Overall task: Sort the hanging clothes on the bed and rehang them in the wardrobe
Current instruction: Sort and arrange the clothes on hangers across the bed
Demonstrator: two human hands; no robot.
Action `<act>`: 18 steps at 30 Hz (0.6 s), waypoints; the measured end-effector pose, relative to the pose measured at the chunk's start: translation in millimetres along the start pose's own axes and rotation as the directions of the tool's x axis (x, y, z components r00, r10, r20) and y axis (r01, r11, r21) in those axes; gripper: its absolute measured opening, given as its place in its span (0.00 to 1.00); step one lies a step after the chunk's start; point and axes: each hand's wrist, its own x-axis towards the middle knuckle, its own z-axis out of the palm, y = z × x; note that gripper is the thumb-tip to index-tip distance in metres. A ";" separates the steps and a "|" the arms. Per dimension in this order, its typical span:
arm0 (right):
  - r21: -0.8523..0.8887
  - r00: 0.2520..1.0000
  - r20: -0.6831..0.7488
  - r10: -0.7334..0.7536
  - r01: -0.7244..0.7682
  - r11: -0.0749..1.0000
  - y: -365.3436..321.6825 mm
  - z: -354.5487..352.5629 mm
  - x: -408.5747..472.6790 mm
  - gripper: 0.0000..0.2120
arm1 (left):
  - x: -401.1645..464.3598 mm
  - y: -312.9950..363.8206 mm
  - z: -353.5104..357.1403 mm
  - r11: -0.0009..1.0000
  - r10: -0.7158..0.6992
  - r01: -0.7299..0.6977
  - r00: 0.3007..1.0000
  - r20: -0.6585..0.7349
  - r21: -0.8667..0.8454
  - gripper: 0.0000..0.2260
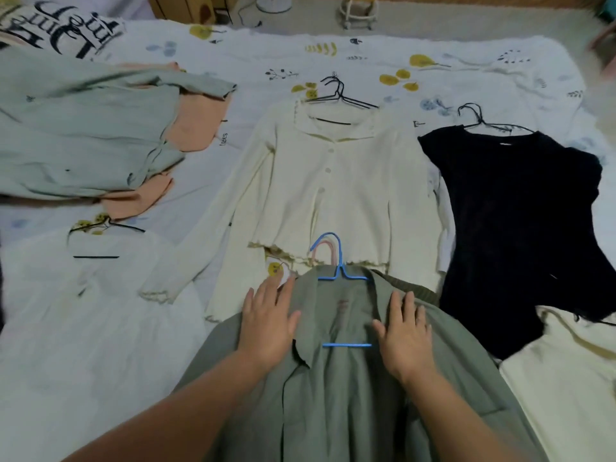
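A grey-green shirt (336, 405) on a blue hanger (340, 271) lies on the bed (233, 55) right in front of me. My left hand (266, 325) rests flat on its left shoulder with straight fingers. My right hand (405, 338) lies flat on its right shoulder. Beyond it lies a cream buttoned cardigan (330, 188) on a black hanger (340, 95). To the right is a black dress (520, 221) on a black hanger (480, 121). A white garment (86, 311) on a black hanger (106, 225) lies at the left.
A pale green top over a peach garment (86, 135) is heaped at the far left, beside a pillow (60, 31) with black lettering. Another cream garment (566, 388) lies at the near right. A white stand (358, 11) is on the floor beyond the bed.
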 end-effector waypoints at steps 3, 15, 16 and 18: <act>-0.046 1.000 0.017 -0.010 0.011 0.999 -0.5 1.2 -2.1 0.32 | -16.3 -7.4 8.5 0.989 0.100 -0.123 0.968 0.229 0.087 0.24; -0.074 0.992 0.047 -0.115 0.118 0.990 -47.7 -38.4 -28.9 0.14 | -10.6 6.1 -77.4 0.997 0.042 -0.006 0.892 0.450 -0.081 0.15; -0.087 0.985 0.057 -0.162 0.167 0.982 -56.2 -38.6 -34.1 0.13 | -14.3 2.3 -86.7 0.995 0.040 0.004 0.904 0.427 -0.102 0.14; -0.127 0.968 0.072 -0.242 0.250 0.960 -74.4 -41.1 -46.0 0.14 | -22.0 -9.2 -103.8 0.989 0.021 0.036 0.929 0.371 -0.146 0.13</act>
